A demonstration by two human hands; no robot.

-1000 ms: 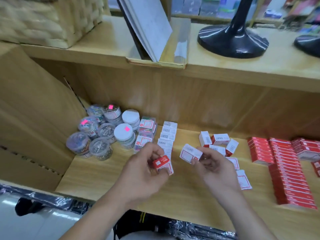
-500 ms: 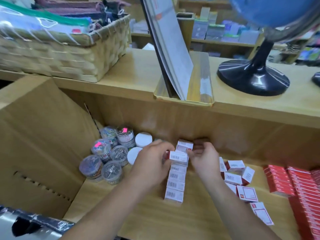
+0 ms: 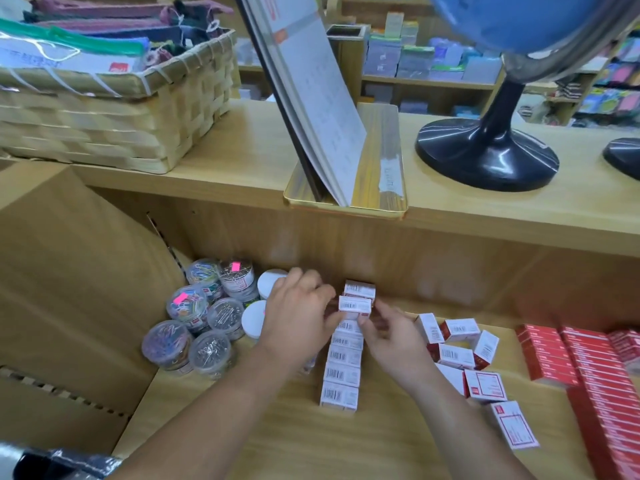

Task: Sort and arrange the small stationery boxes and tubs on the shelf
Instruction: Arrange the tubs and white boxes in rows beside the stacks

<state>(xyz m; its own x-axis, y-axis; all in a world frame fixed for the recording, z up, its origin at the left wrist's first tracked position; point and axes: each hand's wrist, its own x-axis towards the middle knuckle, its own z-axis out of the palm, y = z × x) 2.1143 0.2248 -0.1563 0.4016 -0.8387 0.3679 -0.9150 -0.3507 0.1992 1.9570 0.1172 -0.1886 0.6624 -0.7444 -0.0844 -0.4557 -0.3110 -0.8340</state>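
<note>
Fingers (image 3: pixel 369 328) of the right hand (image 3: pixel 394 341) are narrow, pinching the right end of a small box (image 3: pixel 355 303). The left hand (image 3: pixel 298 320) has its thumb and fingertips at the other end, so I'm holding it from both sides. There's some blur, so I can't tell how firm the left grip is.

The box is barcode up and about level, at the far end of the row (image 3: pixel 341 362). I can't tell whether it's resting on the row or just above it. One more box (image 3: pixel 360 289) sits right behind the fingers, near the back panel.

Progress as I read it:
- Done: the row on the shelf (image 3: pixel 242 427), running from the fingers toward me, barcodes up, boxes touching one after another.
- Done, probably: the tubs (image 3: pixel 204 317) are clustered just left of the left hand. They look grouped, though the knuckles hide part of the cluster.
- Left: the loose boxes (image 3: pixel 457 355) just right of the right hand face every which way, some on edge, some label up. A few more trail toward me beside the right wrist.
- Red packs (image 3: pixel 554 355), well right of both hands, look neatly stacked. I'd leave them.

I'd call the small boxes roughly half done. Next I'd seat this one square, then feed from the loose pile.
</note>
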